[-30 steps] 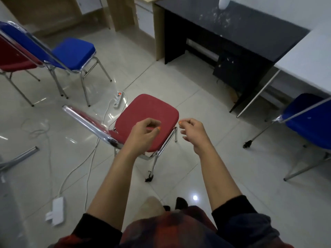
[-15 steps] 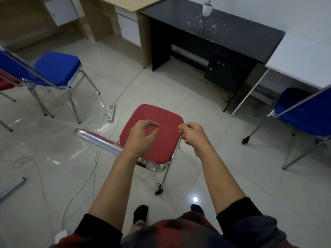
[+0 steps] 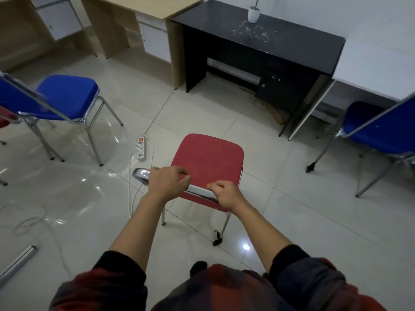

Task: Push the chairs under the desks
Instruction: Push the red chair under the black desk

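A pale tiled floor (image 3: pixel 292 221) is seen across most of the view, and along the far wall a black desk (image 3: pixel 292 41) is flanked by a light wooden desk (image 3: pixel 143 7) on the left and a white desk (image 3: pixel 377 68) on the right. A blue chair (image 3: pixel 379 131) is set at the right, partly under the white desk, and another blue chair (image 3: pixel 65 95) is placed well apart on the left. The red chair (image 3: pixel 207 162) is positioned in the middle of the floor, facing the black desk but well short of it, with none of it under the top. Its chrome backrest bar (image 3: pixel 199 189) is gripped at both ends: the left hand (image 3: pixel 167 182) is curled round the bar near its left end, and the right hand (image 3: pixel 228 194) is closed round it near the right end. A white power strip (image 3: pixel 140 148) with a lit red switch is laid on the floor just left of the red chair, and its white cable (image 3: pixel 130 182) is trailed toward the viewer. A small white pot (image 3: pixel 254 14) holding a plant is stood on the black desk, with pale crumbs (image 3: pixel 253 32) scattered beside it.
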A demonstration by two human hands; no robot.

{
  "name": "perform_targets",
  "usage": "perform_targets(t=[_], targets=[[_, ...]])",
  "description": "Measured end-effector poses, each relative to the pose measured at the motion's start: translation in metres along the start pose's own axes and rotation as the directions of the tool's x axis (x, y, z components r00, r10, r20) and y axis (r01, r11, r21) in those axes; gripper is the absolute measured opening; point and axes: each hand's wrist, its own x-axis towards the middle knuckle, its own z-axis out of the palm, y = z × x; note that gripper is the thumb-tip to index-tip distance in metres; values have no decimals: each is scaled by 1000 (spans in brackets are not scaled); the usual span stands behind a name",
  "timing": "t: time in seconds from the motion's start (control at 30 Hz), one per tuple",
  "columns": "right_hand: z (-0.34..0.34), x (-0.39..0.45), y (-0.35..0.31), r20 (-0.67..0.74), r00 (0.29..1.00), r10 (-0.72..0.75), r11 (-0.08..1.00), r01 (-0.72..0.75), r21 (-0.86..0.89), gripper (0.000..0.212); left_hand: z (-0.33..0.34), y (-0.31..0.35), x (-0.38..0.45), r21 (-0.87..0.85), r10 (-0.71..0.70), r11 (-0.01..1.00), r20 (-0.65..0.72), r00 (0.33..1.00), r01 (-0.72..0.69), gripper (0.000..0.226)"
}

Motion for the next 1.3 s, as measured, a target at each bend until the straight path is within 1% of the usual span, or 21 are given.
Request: perform_targets(t=[0.07, 0.1, 0.17, 0.23, 0.3, 0.37, 0.4, 0.47, 0.57, 0.63, 0.7, 0.77, 0.83, 0.87, 0.93, 0.97, 1.07, 1.1, 1.17, 1.23, 1.3], targets=[[6, -8, 1, -127, 991, -29, 999, 32, 21, 23, -4, -5, 6, 16, 14, 1000, 72, 997, -15, 36], [8, -13, 1, -184, 982, -47, 998, 53, 31, 23, -4, -8, 9, 21, 17, 1000, 87, 996, -19, 37], [13, -21, 4, -249, 966, -77, 996, 88, 33, 26, -3, -9, 10, 37, 12, 999, 77, 997, -15, 37], [16, -25, 6, -258, 963, -84, 996, 90, 10, 32, 2, -6, 6, 76, 13, 997, 25, 1000, -15, 41], [15, -27, 9, -250, 965, -81, 997, 82, -6, 39, 10, -3, -3, 100, 44, 994, -95, 994, -35, 51], [14, -32, 12, -232, 969, -85, 996, 83, -17, 45, 18, -7, -11, 76, 87, 995, -212, 973, -72, 56], [13, -34, 14, -212, 973, -89, 996, 87, -19, 46, 21, -10, -14, 61, 105, 994, -245, 964, -93, 57], [11, -41, 18, -144, 983, -114, 993, 110, -36, 46, 24, -16, -18, 26, 125, 992, -263, 957, -123, 62], [5, -50, 21, -47, 992, -120, 988, 114, -106, 43, 26, -19, -32, -68, 100, 991, -216, 971, -118, 68], [-2, -53, 17, -4, 994, -105, 983, 104, -150, 49, 25, -19, -45, -121, 99, 985, -193, 976, -124, 69], [-1, -57, 11, 17, 996, -84, 980, 86, -180, 55, 18, -23, -56, -138, 108, 982, -152, 983, -129, 71], [4, -60, 4, 13, 998, -64, 976, 66, -208, 57, 9, -29, -61, -153, 108, 981, -94, 990, -122, 77], [12, -71, 7, 11, 997, -73, 965, 73, -251, 56, 3, -31, -73, -118, 111, 987, -22, 994, -113, 78], [16, -77, 12, 10, 995, -95, 953, 94, -287, 54, 3, -33, -79, -77, 116, 990, 9, 993, -115, 72], [23, -87, 19, -10, 991, -136, 931, 125, -342, 54, 5, -36, -90, 39, 132, 990, 69, 989, -135, 53], [27, -91, 21, -21, 988, -150, 922, 132, -363, 55, 5, -38, -93, 78, 135, 987, 90, 987, -142, 49], [40, -95, 24, -57, 983, -172, 901, 134, -412, 47, -1, -47, -96, 74, 119, 989, 95, 988, -127, 40], [45, -96, 26, -72, 983, -172, 906, 129, -402, 43, -3, -49, -95, 84, 114, 989, 100, 988, -122, 39], [49, -97, 28, -83, 984, -155, 924, 115, -365, 38, -7, -48, -88, 168, 76, 981, 128, 989, -97, 43], [42, -98, 24, -75, 990, -123, 933, 89, -349, 40, -8, -38, -79, 245, 43, 967, 138, 990, -76, 45], [32, -97, 17, -51, 996, -80, 941, 58, -334, 46, -8, -29, -71, 270, 35, 960, 147, 989, -74, 44]])
